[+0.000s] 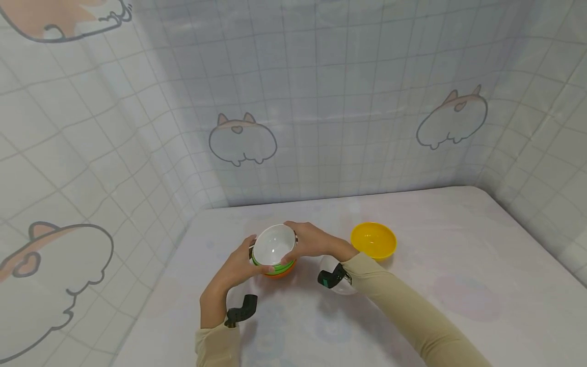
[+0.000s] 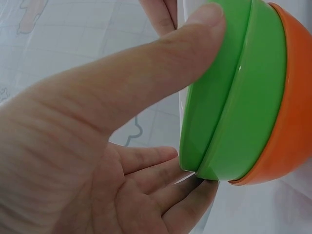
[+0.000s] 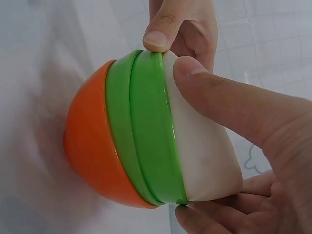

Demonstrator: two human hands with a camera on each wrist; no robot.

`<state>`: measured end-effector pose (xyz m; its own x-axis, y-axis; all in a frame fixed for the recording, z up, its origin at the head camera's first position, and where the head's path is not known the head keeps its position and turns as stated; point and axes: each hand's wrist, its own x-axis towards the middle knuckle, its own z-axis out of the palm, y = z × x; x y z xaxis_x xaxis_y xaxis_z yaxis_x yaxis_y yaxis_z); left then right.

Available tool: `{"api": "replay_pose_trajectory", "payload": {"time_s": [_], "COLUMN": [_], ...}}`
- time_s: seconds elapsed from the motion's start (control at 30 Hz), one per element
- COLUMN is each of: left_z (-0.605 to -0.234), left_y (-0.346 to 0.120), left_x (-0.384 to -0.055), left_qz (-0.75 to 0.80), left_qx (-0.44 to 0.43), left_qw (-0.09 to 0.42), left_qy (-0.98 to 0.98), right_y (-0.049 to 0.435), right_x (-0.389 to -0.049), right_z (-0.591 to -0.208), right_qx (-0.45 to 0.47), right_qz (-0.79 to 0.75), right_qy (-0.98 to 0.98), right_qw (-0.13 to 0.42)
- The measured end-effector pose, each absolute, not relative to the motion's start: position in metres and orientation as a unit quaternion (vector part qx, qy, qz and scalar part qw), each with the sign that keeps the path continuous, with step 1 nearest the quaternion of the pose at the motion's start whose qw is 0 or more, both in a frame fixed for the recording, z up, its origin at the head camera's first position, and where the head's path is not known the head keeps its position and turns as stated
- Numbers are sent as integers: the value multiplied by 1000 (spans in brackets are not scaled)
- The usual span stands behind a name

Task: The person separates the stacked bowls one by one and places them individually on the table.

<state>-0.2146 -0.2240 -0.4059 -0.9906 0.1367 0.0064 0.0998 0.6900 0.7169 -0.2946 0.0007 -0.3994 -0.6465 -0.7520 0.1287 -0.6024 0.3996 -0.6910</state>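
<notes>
In front of me is a nested stack: an orange bowl (image 3: 90, 139) at the bottom, two green bowls (image 3: 151, 122) in it and a white bowl (image 1: 273, 244) on top. My left hand (image 1: 238, 265) grips the stack from the left, its thumb (image 2: 195, 44) on the upper green bowl and its fingers on the far side. From the right, my right hand (image 1: 313, 240) holds the white bowl between thumb (image 3: 219, 92) and fingers. The fingers' far ends are partly hidden behind the bowls.
A yellow bowl (image 1: 373, 240) stands on the table to the right, beyond my right forearm. Under my right wrist is a whitish bowl (image 1: 345, 290), partly covered by the wrist and its camera (image 1: 332, 277). A grid-patterned curtain (image 1: 321, 153) with animal drawings rises behind the table (image 1: 440, 219).
</notes>
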Motion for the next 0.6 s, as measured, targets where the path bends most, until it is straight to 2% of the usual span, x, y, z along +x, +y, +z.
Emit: {"api": "replay_pose_trajectory", "payload": {"time_s": [0.6], "left_z": [-405], "left_y": [-228], "left_x": [-212], "left_qz": [392], "left_qx": [81], "left_qw": [24], "left_qy": [916], "right_y": [4], "right_x": [-282], "right_z": [-391], "right_qx": [-376], "right_qz": [-391], "right_qy": [837], "right_qw": [78]}}
